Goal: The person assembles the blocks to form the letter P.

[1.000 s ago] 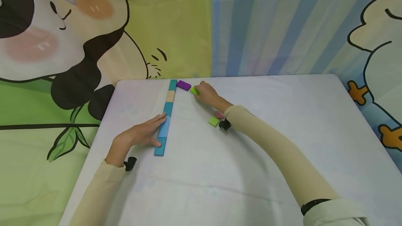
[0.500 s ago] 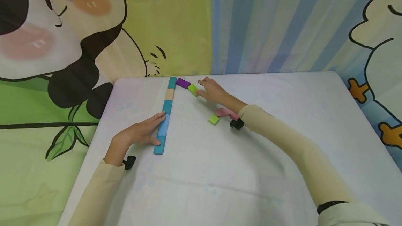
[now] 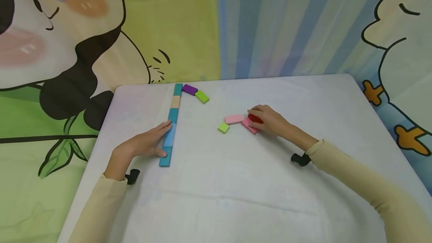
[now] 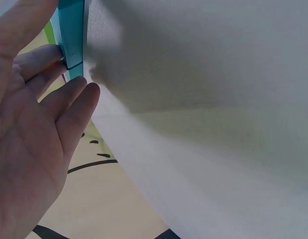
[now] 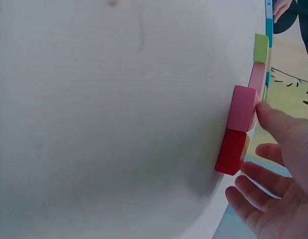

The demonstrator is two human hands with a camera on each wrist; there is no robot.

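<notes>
My left hand (image 3: 145, 143) rests against the left side of a straight row of blocks, with extended fingers on the light blue block (image 3: 169, 136) and the thumb on the teal block (image 3: 165, 157) at the near end. My right hand (image 3: 275, 123) is around a red block (image 3: 254, 119), fingers spread loosely about it. In the right wrist view the thumb lies near a dark pink block (image 5: 241, 108) and the fingertips are by the red block; contact is hard to judge. A light pink block (image 3: 233, 119) and a small green block (image 3: 223, 127) lie to the left.
The row continues away from me with a teal block (image 3: 173, 115), a beige block (image 3: 175, 102) and another teal block (image 3: 177, 89). From its far end a purple block (image 3: 189, 90) and a green block (image 3: 202, 96) slant rightward. A printed cloth backdrop (image 3: 189, 21) stands behind the white table (image 3: 209, 198).
My right hand has let go of the longer green block beside the purple one and moved right and nearer, to the red block. The left hand stays on the row.
</notes>
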